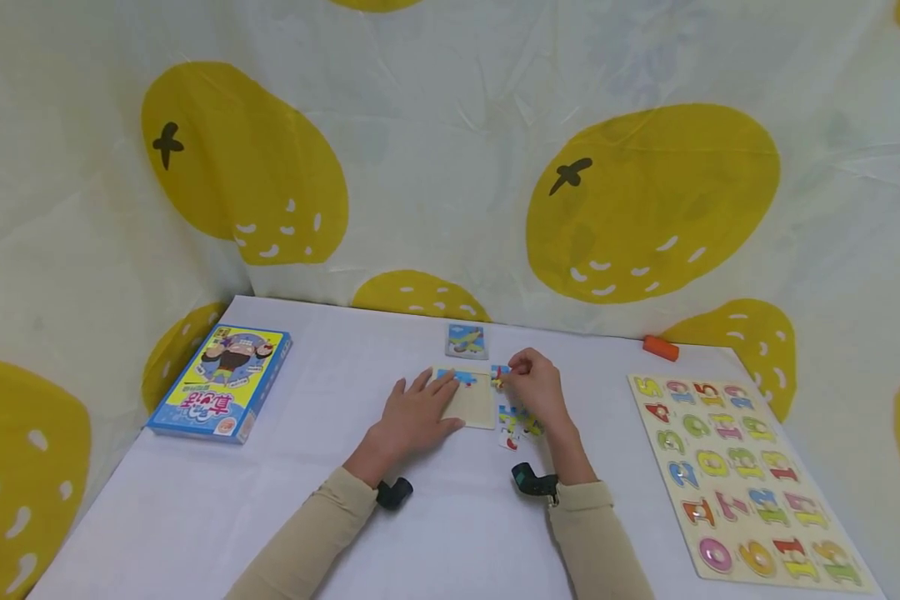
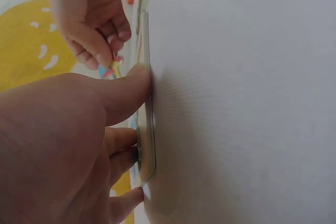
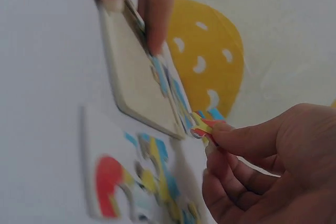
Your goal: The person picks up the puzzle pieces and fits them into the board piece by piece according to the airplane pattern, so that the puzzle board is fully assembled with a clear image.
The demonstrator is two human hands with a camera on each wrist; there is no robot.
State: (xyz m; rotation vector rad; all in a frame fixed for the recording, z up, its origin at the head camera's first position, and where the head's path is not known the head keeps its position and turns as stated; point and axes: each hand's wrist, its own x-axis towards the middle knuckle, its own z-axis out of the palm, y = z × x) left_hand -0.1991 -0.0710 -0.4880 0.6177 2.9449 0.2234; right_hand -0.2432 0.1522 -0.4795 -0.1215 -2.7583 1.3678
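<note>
My right hand (image 1: 536, 390) pinches a small jigsaw puzzle piece (image 3: 203, 125), blue, red and yellow, between thumb and fingertips. It is just past the right edge of a shallow wooden puzzle tray (image 1: 482, 410). My left hand (image 1: 417, 414) rests on the tray's left side with fingers spread; in the left wrist view its thumb (image 2: 128, 94) presses the near edge. Blue pieces (image 1: 457, 379) lie along the far side of the tray, partly hidden by the left fingers. More loose pieces (image 1: 508, 427) lie on the table right of the tray, under the right wrist.
A picture card (image 1: 467, 341) with a yellow airplane lies behind the tray. To the left is a blue and yellow box (image 1: 221, 383); to the right, a wooden number board (image 1: 742, 475). An orange-red object (image 1: 661, 347) lies by the back edge of the white table (image 1: 465, 525).
</note>
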